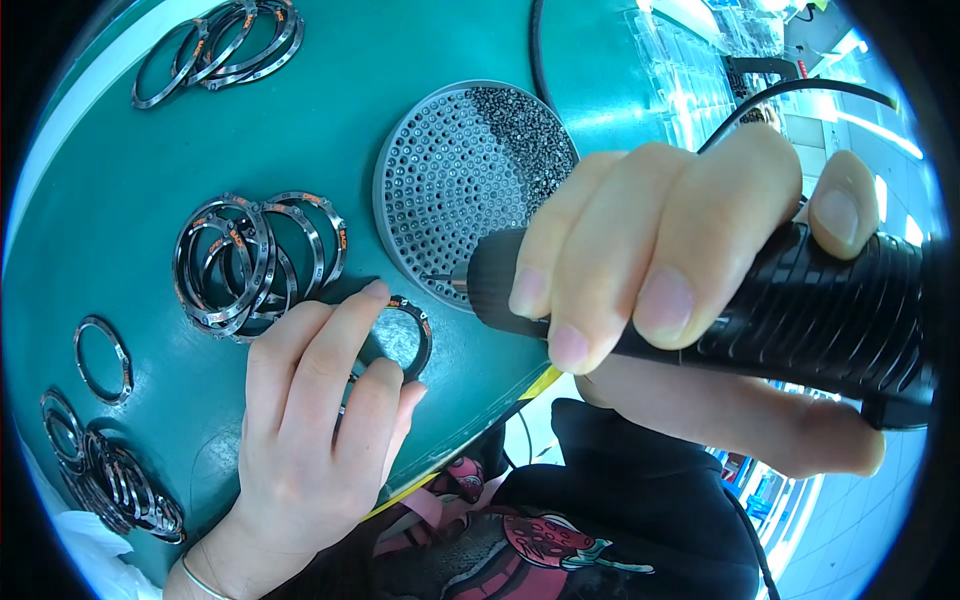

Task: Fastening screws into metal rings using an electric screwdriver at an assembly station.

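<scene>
In my right hand (pixel 680 240) is a black electric screwdriver (pixel 820 320), its fingers wrapped round the ribbed body. The thin bit points left, its tip over the near rim of a round grey screw tray (pixel 440 170). Rows of small holes cover the tray, and a heap of tiny dark screws (pixel 520 130) lies on its right part. My left hand (pixel 320 410) is closed on a dark ring (pixel 425 335) with orange markings, just below the tray. Part of that ring is hidden behind the fingers.
Similar rings (pixel 255 260) lie in a loose pile left of the tray, with another group (pixel 230 45) at the far left. A single ring (pixel 103 360) and a heap of rings (pixel 115 480) are at the lower left. Clear plastic trays (pixel 690 80) stand at the back right. A black cable (pixel 538 50) crosses the green mat.
</scene>
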Tool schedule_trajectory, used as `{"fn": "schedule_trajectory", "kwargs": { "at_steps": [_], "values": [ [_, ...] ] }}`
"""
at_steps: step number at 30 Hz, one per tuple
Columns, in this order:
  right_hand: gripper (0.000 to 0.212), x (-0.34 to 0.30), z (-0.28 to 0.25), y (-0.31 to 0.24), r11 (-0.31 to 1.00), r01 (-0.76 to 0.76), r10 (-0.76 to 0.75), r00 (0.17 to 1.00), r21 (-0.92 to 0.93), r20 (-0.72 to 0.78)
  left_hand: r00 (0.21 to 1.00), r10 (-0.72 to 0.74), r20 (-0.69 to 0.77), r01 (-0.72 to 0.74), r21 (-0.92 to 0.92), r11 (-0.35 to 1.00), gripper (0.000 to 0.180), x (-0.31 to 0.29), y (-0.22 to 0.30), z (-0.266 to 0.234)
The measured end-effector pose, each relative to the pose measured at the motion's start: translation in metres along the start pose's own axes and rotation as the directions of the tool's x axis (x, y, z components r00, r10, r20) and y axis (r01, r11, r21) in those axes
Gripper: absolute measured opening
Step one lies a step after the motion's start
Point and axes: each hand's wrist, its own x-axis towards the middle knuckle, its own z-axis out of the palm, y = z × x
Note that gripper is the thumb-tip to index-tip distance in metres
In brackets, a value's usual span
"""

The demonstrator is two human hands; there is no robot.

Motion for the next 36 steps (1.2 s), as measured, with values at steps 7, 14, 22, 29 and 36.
{"fn": "schedule_trajectory", "kwargs": {
  "at_steps": [7, 14, 22, 29, 36],
  "values": [
    [0.072, 0.002, -0.004, -0.032, 0.994, -0.067, 0.06, 0.995, -0.084, -0.084, 1.0, 0.013, -0.014, -0.013, -0.013, 1.0, 0.026, 0.003, 0.001, 0.0],
    [0.079, -0.003, 0.017, -0.012, 0.999, -0.038, 0.037, 0.992, -0.007, -0.12, 0.998, -0.059, -0.013, 0.058, -0.059, 0.997, 0.029, 0.0, 0.003, 0.002],
    [0.078, 0.003, 0.018, -0.016, 0.996, -0.083, 0.082, 0.996, -0.023, -0.034, 0.999, 0.029, -0.036, -0.03, -0.027, 0.999, 0.025, 0.002, 0.001, 0.001],
    [0.075, 0.014, 0.034, -0.017, 0.973, -0.161, 0.144, 0.984, -0.163, -0.108, 0.999, 0.024, -0.043, -0.025, -0.018, 1.0, 0.023, 0.003, 0.003, -0.001],
    [0.079, -0.002, -0.02, -0.027, 0.995, -0.083, 0.076, 0.99, -0.054, -0.121, 0.984, -0.108, -0.142, 0.138, 0.223, 0.965, 0.031, 0.01, -0.008, -0.036]
  ]
}}
